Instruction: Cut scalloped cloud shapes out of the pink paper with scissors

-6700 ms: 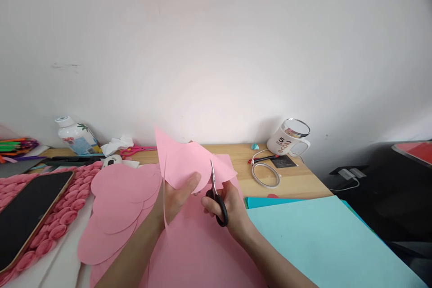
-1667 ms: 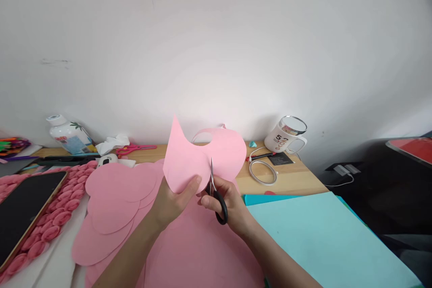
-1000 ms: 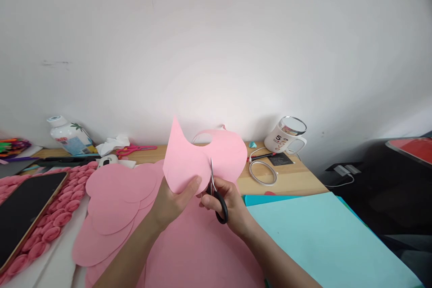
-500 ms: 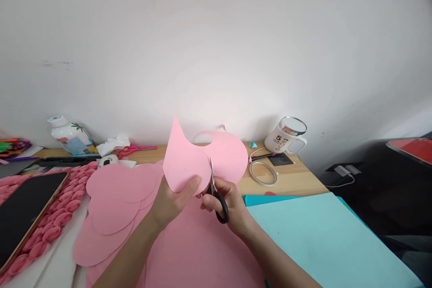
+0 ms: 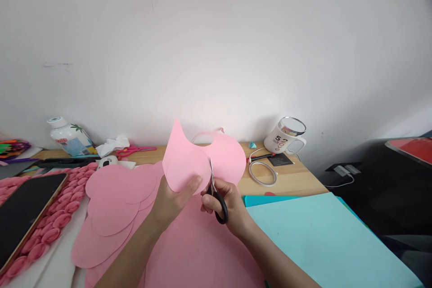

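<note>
My left hand (image 5: pixel 173 201) pinches the lower edge of a pink paper sheet (image 5: pixel 189 162) and holds it upright above the table. My right hand (image 5: pixel 226 204) grips black-handled scissors (image 5: pixel 216 193), whose blades point up into the sheet just right of my left thumb. A thin curled strip of pink paper (image 5: pixel 205 134) arches off the top of the sheet. A large pink sheet (image 5: pixel 202 247) lies on the table under both hands.
Several cut pink rounded shapes (image 5: pixel 114 202) are stacked at left. A phone (image 5: pixel 23 211) rests on a pink knitted mat (image 5: pixel 57 216). A light blue sheet (image 5: pixel 317 238) lies at right. On the wooden table (image 5: pixel 297 180) stand a mug (image 5: pixel 285 137), a coiled cable (image 5: pixel 261 173), a bottle (image 5: pixel 69 137) and pink scissors (image 5: pixel 133 149).
The held pink sheet has turned since the earliest frame and its right side is now cut to a rounded edge, with a strip hanging off. In the last second, hardly any movement.
</note>
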### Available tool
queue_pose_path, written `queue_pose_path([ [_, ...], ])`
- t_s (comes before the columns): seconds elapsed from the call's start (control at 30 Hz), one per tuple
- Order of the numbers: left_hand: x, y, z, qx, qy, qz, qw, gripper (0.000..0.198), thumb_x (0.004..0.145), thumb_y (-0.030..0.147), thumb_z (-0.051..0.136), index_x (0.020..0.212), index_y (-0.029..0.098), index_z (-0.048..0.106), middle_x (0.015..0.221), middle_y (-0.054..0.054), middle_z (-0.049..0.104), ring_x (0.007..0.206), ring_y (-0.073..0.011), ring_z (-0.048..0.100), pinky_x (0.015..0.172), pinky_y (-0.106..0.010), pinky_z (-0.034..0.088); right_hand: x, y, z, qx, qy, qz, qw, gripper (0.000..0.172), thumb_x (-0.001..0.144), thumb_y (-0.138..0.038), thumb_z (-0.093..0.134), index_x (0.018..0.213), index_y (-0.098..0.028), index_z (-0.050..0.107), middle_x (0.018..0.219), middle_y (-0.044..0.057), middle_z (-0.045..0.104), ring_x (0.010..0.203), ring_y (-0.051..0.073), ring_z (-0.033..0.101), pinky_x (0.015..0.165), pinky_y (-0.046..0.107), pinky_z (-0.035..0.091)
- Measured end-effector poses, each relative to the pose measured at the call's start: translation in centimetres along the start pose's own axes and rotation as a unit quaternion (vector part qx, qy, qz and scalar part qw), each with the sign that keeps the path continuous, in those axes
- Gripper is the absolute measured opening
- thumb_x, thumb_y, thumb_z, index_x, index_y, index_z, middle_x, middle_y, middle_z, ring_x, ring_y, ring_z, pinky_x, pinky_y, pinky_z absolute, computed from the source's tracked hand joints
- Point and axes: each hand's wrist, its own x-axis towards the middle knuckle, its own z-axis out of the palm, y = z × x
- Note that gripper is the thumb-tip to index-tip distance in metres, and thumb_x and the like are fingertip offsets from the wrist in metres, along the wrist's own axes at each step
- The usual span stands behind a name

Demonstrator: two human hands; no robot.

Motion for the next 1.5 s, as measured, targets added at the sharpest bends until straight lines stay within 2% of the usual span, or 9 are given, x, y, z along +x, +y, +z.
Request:
queue_pose_path([
  [0.07,0.1,0.0,-0.1,0.028,0.015,0.0,0.999,0.016,0.073,0.032,0.064,0.078,0.018,0.061,0.073,-0.003,0.064,0.072,-0.0202,0.062,0.061,-0.029,0.053,0.0,-0.1,0.0,0.002,-0.002,0.0,1.0,0.027,0.065,-0.038,0.073,0.068,-0.017,0.056,0.049,-0.005,0.05,0.047,0.01,0.047,0.049,0.024,0.038],
  [0.3,0.1,0.5,-0.5,0.081,-0.026,-0.038,0.996,0.018,0.072,0.032,0.062,0.084,0.017,0.063,0.081,-0.005,0.068,0.086,-0.0227,0.063,0.07,-0.031,0.053,0.2,0.0,-0.2,0.035,-0.016,-0.01,0.999,0.026,0.063,-0.031,0.077,0.071,-0.015,0.058,0.059,-0.005,0.047,0.054,0.008,0.038,0.051,0.022,0.03],
  [0.4,0.1,0.5,-0.6,0.084,-0.026,-0.037,0.995,0.018,0.072,0.032,0.062,0.082,0.017,0.063,0.08,-0.004,0.068,0.083,-0.0222,0.063,0.069,-0.03,0.052,0.1,-0.1,-0.2,0.032,-0.02,-0.011,0.999,0.026,0.064,-0.032,0.076,0.072,-0.016,0.057,0.06,-0.004,0.049,0.055,0.009,0.039,0.052,0.023,0.03],
  [0.6,0.0,0.7,-0.4,0.08,-0.014,-0.033,0.996,0.014,0.071,0.03,0.061,0.066,0.017,0.063,0.063,-0.003,0.066,0.069,-0.0211,0.063,0.061,-0.03,0.051,0.0,-0.4,-0.1,0.009,-0.017,-0.017,1.0,0.027,0.064,-0.036,0.075,0.072,-0.015,0.058,0.06,-0.003,0.05,0.056,0.01,0.042,0.052,0.023,0.031],
  [0.8,0.1,1.0,-0.7,0.077,-0.049,-0.041,0.995,0.011,0.074,0.028,0.059,0.071,0.017,0.062,0.064,-0.001,0.066,0.07,-0.0193,0.063,0.065,-0.029,0.051,0.0,-0.4,0.0,-0.001,-0.018,-0.021,1.0,0.029,0.064,-0.038,0.074,0.069,-0.015,0.057,0.059,-0.003,0.047,0.054,0.01,0.042,0.051,0.023,0.031],
  [0.93,0.1,0.7,-0.8,0.073,-0.037,-0.039,0.996,0.011,0.074,0.028,0.061,0.077,0.017,0.062,0.071,-0.002,0.067,0.074,-0.0192,0.063,0.065,-0.028,0.052,0.0,-0.4,0.0,-0.009,-0.014,-0.022,1.0,0.029,0.065,-0.039,0.074,0.07,-0.015,0.058,0.057,-0.004,0.047,0.052,0.01,0.041,0.05,0.023,0.031],
  [1.1,0.2,0.2,-1.0,0.074,-0.025,-0.025,0.997,0.009,0.073,0.027,0.061,0.073,0.018,0.06,0.067,-0.001,0.065,0.069,-0.0175,0.062,0.061,-0.026,0.051,0.2,-0.2,-0.1,-0.014,-0.009,-0.017,1.0,0.028,0.064,-0.039,0.073,0.07,-0.016,0.057,0.053,-0.005,0.044,0.05,0.01,0.04,0.049,0.023,0.032],
  [1.5,0.3,0.0,-1.1,0.053,-0.022,-0.023,0.998,0.012,0.073,0.029,0.062,0.072,0.017,0.059,0.066,-0.001,0.064,0.066,-0.0166,0.061,0.058,-0.025,0.05,0.2,-0.2,0.0,-0.017,-0.004,-0.013,1.0,0.024,0.067,-0.036,0.07,0.069,-0.016,0.057,0.051,-0.004,0.051,0.047,0.009,0.044,0.048,0.023,0.038],
])
